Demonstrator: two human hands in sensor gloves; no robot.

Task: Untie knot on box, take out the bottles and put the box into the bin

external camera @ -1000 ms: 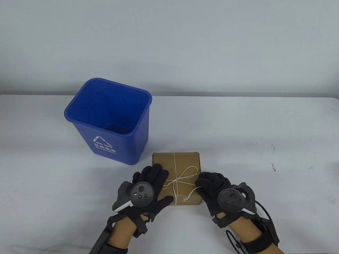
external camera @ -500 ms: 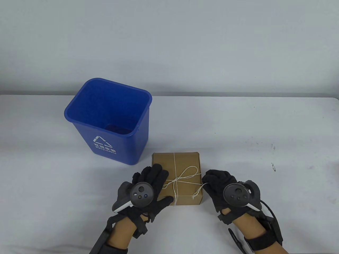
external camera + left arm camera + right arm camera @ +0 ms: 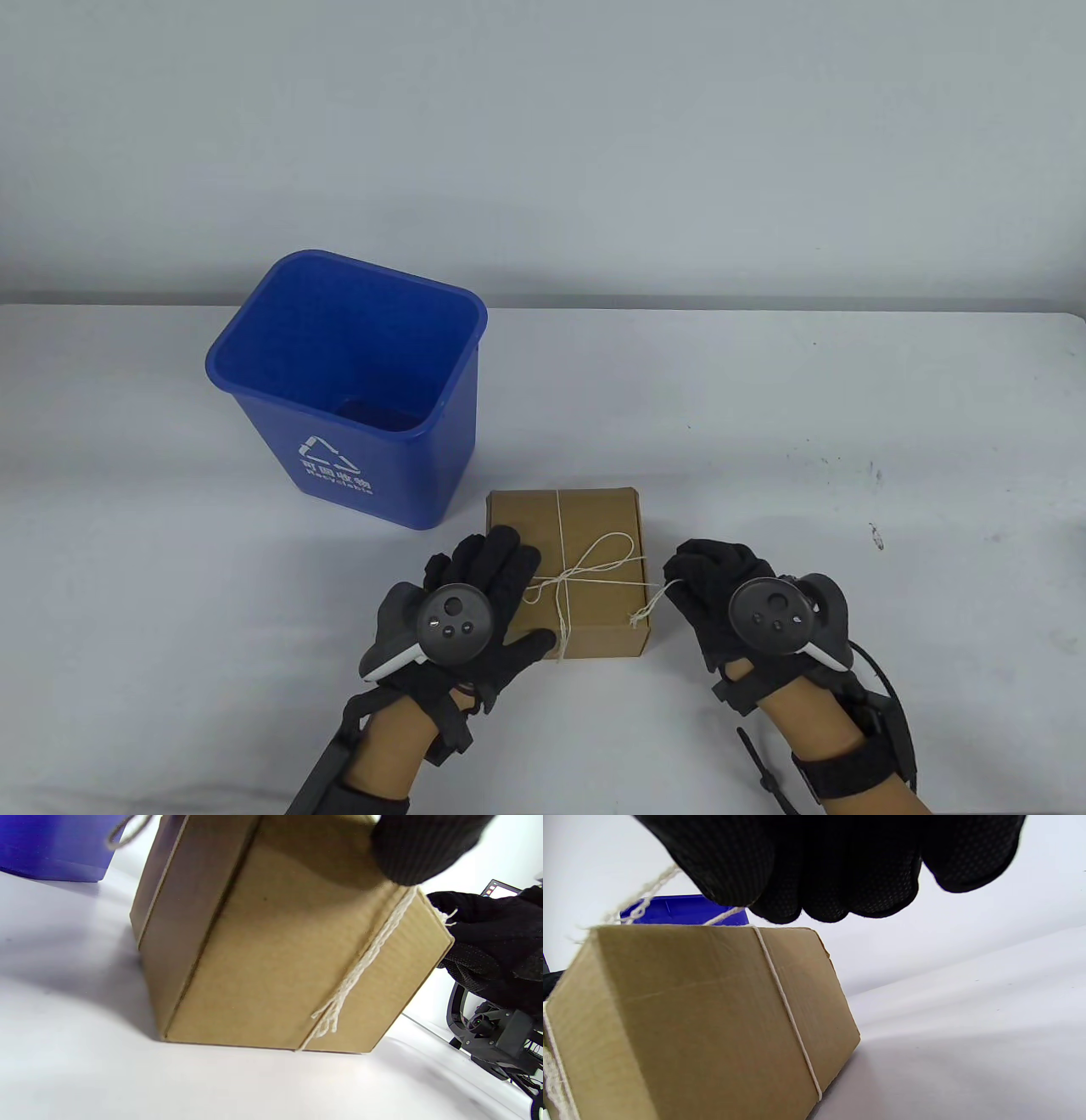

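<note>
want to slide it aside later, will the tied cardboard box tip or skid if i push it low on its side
Probably skids: the cardboard box sits flat and squat on the smooth table. Its weight is unknown, as the contents are hidden. The string likely keeps the flaps shut.

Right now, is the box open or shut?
Shut. The string is tied in a bow across the box lid.

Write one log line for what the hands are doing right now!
left hand presses box | right hand pinches string end | knot tied | bin empty
</note>
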